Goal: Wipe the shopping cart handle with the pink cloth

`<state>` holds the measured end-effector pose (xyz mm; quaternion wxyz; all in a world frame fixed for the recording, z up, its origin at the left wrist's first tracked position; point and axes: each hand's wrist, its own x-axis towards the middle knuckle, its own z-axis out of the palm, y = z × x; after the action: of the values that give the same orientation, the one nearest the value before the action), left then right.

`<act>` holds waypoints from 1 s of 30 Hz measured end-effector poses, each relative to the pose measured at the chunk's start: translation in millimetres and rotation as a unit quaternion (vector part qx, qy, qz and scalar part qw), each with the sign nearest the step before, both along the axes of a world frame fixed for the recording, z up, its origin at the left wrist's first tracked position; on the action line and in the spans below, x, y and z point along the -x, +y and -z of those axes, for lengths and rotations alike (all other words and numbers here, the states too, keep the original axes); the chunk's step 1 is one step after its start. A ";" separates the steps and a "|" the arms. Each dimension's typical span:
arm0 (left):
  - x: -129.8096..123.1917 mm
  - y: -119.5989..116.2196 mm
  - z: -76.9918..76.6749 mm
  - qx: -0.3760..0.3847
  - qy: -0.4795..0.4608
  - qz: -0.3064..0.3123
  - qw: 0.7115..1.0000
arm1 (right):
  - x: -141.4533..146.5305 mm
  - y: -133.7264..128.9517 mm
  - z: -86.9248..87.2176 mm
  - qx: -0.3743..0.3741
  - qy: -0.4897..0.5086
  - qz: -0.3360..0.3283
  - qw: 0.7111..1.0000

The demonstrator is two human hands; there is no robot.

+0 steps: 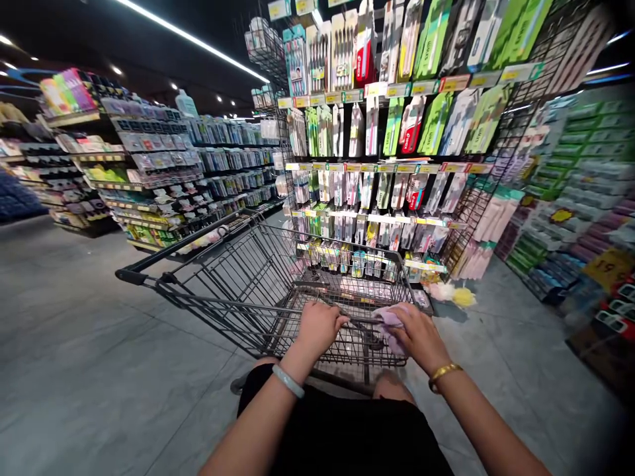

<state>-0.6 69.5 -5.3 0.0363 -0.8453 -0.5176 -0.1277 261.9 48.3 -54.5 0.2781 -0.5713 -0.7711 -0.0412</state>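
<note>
A dark metal shopping cart (pixel 238 264) stands in front of my legs, its basket holding no goods that I can make out. My left hand (pixel 320 325) is closed over the cart's top side rail, with a pale bangle on the wrist. Farther right on that rail, my right hand (pixel 419 336) presses a light purple cloth (pixel 389 324) against the bar. A gold bracelet circles the right wrist. The cart's handle (pixel 131 274) points to the left.
Just beyond the cart rises a rack of packaged toothbrushes (pixel 367 168). Stocked shelves (pixel 153 158) line the left side, and stacked packs (pixel 590 172) stand on the right. Grey floor (pixel 124 370) surrounds the cart. A yellow fluffy item (pixel 464 297) lies low by the rack.
</note>
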 end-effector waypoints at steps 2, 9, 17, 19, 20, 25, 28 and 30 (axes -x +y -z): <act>2.6 0.9 -0.6 -0.005 0.004 0.002 1.000 | 26.8 3.8 -2.8 0.016 0.009 -0.014 1.000; 6.0 -5.2 4.3 -0.031 -0.014 0.010 0.999 | 45.2 4.9 -13.2 0.071 -0.001 -0.069 0.995; 2.3 -8.6 7.2 -0.038 -0.027 0.002 0.999 | 57.3 15.4 -41.2 0.183 -0.079 0.089 0.976; 2.5 -8.0 6.8 -0.042 -0.023 0.005 0.999 | 76.5 9.0 -40.2 0.136 -0.063 0.048 0.988; 3.1 -8.1 6.7 -0.043 -0.021 0.007 0.999 | 79.9 4.8 -38.1 0.120 -0.053 0.020 0.991; 7.3 -14.8 7.4 -0.042 -0.022 0.016 0.999 | 42.7 -2.2 -28.5 0.189 -0.009 -0.034 0.981; 7.9 -19.6 7.8 -0.038 -0.021 0.015 0.999 | 27.4 14.6 -36.0 0.290 -0.018 -0.015 0.957; 7.5 -21.1 7.4 -0.036 -0.021 0.014 0.999 | 36.8 28.9 -46.1 0.343 -0.047 -0.019 0.938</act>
<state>-8.1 48.4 -12.7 0.0540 -0.8477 -0.5015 -0.1641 225.1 77.1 -8.4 0.0298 -0.6150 -0.7611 0.2040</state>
